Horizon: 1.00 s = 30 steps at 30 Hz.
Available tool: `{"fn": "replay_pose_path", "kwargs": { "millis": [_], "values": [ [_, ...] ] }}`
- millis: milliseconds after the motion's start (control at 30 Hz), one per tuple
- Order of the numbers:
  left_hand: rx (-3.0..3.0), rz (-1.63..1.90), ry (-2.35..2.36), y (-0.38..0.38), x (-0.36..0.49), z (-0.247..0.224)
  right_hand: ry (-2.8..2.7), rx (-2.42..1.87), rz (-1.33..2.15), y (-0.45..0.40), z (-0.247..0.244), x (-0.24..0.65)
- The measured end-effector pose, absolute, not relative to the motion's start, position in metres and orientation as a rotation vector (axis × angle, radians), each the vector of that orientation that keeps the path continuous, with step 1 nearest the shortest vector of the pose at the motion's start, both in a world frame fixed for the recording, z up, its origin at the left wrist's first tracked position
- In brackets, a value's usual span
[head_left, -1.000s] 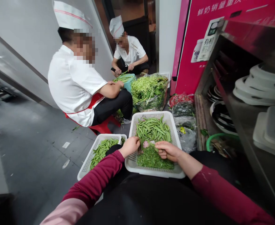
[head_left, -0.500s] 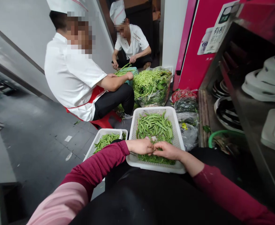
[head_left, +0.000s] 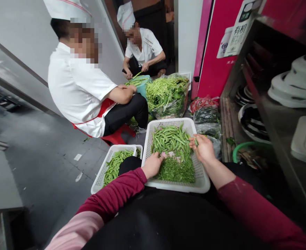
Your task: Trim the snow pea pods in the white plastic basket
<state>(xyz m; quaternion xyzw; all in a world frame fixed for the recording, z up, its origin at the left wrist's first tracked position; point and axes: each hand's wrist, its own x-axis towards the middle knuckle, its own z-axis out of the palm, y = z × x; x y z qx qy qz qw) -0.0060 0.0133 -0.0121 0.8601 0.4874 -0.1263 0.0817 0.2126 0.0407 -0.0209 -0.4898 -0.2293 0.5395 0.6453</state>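
A white perforated basket [head_left: 202, 185] stands before me, with green pea pods [head_left: 171, 139] in its far part and a heap of thin green trimmings [head_left: 176, 170] in its near part. At the basket's right rim is my right hand [head_left: 203, 147], its fingers closed on a green pod [head_left: 196, 141]. My left hand [head_left: 153, 164] is over the left side of the basket, fingers pressed together beside the trimmings; what they hold, if anything, is too small to make out. A smaller white basket [head_left: 97, 182] with more pods [head_left: 116, 165] stands at the left.
Two people in white, one seated on a red stool [head_left: 119, 134], work with green stalks by a blue-green basket [head_left: 142, 86]. A large bag of greens [head_left: 168, 93] lies beyond my basket. At the right are plastic bags, a green tub [head_left: 236, 152] and a metal shelf [head_left: 280, 128].
My hands, together over the trimmings before, have separated: the left moved left, the right moved right and away from me with a pod. The seated person's hands have drawn back from the blue-green basket.
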Motion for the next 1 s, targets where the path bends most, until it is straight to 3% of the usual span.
{"fn": "replay_pose_path", "kwargs": {
  "millis": [133, 300, 600, 700, 833, 1000],
  "values": [
    [2.704, -0.67, 1.292, 0.044, -0.007, -0.02, -0.558, -1.143, 1.568, 0.04, -0.026, 0.209],
    [2.712, -0.726, 1.225, 0.055, 0.003, -0.027, -0.637, -1.146, 1.792, 0.03, -0.03, 0.193],
    [2.852, -0.045, 1.057, 0.0, -0.006, 0.004, -1.042, -1.057, 2.104, 0.013, -0.034, 0.175],
    [2.718, 0.22, 1.087, -0.012, 0.0, 0.002, -1.161, -1.113, 1.845, 0.008, -0.036, 0.17],
    [2.335, 0.571, 1.22, -0.014, 0.007, 0.005, -1.504, -1.24, 1.254, 0.008, -0.031, 0.177],
    [1.931, 0.544, 1.383, -0.003, 0.012, 0.022, -1.899, -1.115, 0.828, 0.007, -0.023, 0.184]
  ]
}}
